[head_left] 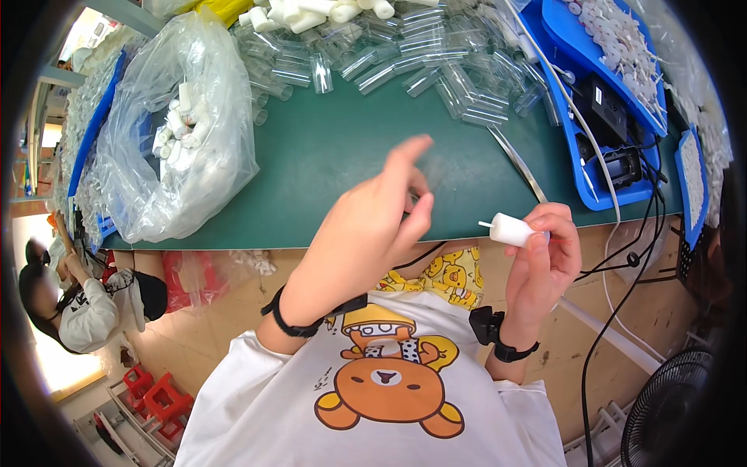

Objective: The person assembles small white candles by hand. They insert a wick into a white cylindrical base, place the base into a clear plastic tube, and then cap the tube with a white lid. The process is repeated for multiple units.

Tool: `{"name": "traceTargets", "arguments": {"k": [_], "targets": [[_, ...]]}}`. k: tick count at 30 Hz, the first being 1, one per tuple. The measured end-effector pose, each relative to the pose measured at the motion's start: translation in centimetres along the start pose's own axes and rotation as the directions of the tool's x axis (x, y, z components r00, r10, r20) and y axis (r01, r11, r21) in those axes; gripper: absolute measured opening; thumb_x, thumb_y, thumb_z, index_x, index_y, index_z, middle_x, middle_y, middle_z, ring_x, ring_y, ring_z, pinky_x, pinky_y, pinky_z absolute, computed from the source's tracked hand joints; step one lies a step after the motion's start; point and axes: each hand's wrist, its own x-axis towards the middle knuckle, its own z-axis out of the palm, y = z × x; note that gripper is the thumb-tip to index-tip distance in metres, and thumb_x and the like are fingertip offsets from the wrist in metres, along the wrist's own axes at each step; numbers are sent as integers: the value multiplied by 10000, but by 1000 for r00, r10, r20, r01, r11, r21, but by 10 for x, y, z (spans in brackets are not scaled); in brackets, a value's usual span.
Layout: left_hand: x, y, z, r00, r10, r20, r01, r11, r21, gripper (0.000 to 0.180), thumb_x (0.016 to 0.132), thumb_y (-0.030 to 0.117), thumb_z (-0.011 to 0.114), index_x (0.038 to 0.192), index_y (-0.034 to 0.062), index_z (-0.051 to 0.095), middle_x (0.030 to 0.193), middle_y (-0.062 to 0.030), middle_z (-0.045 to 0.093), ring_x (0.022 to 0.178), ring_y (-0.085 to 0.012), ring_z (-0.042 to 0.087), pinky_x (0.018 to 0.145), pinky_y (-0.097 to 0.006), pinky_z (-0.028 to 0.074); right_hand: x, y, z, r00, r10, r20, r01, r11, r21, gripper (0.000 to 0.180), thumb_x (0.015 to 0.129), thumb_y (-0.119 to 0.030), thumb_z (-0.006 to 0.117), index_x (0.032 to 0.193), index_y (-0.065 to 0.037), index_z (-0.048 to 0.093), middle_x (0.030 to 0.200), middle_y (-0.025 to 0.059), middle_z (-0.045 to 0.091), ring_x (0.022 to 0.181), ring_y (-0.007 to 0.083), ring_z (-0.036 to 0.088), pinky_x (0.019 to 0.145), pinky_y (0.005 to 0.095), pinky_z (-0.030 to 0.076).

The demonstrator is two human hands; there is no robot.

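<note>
Between the thumb and fingers of my right hand is a small white candle-shaped cylinder, lying sideways. A thin white stick juts from its left end, just past the table's near edge. My left hand hovers over the front of the green table, its index finger stretched out and thumb apart. I see nothing held in it, though its inner fingers are partly hidden and blurred. Metal tweezers lie on the table beyond my right hand.
Clear plastic tubes and white cylinders are heaped at the back. A clear bag of white pieces stands left. A blue tray with black devices and cables is right. A fan and another person are beyond the table.
</note>
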Motion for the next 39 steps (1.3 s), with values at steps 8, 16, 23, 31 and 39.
{"name": "traceTargets", "arguments": {"k": [8,16,23,31,39], "targets": [[-14,14,-26,932,104,348,-47,984,-170,427,800,-14,475,1226,5,486,855,-113,457,750,-207,458,685,-309,396,4,-14,13,993,-24,114,20,999,34,141,802,-36,610,923,22,566,943,134,503,672,125,559,579,228,495],[-20,17,-23,955,99,278,-24,965,-262,406,806,72,570,1200,5,495,837,-93,450,738,-195,446,681,-300,378,0,-17,18,986,17,169,-33,995,93,141,797,-34,615,916,28,573,935,135,512,667,128,568,574,228,494],[-21,14,-24,942,142,306,-51,956,-288,387,799,71,577,1175,7,512,783,-71,452,714,-184,442,664,-295,373,2,-13,16,983,37,179,-61,989,132,133,786,-4,610,910,30,577,930,132,515,678,127,566,571,228,490],[-19,8,-20,956,174,235,-179,984,2,345,783,89,653,1110,25,565,766,-74,441,648,-197,452,570,-296,377,19,-25,12,876,-197,440,377,849,-371,234,659,39,715,877,23,629,884,131,581,682,174,572,548,247,462],[-20,5,-14,975,123,183,-138,988,75,333,774,82,669,1092,43,580,769,-71,436,645,-213,461,574,-311,389,16,-30,20,898,-108,426,315,834,-453,236,676,77,701,897,36,629,888,180,636,756,232,637,574,261,494]]}}
